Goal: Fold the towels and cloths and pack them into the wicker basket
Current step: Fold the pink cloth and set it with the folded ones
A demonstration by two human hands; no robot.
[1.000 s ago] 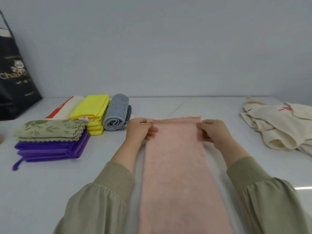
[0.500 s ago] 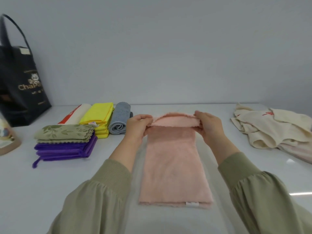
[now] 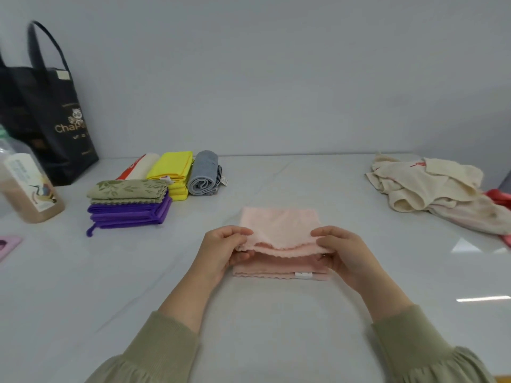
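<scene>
Folded cloths [image 3: 130, 200] stacked well left of the grip, left hand [image 3: 224, 252] pinching the pink towel [image 3: 279, 228] by its lifted edge, towel lying on the table [image 3: 249, 313] between both hands, right hand [image 3: 343, 252] pinching the other corner, cream cloths [image 3: 423, 186] well right.

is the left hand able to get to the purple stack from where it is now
Likely yes for reach: only bare table lies between the left hand and the purple stack. But it pinches the pink towel, and a green cloth sits on the stack.
</scene>
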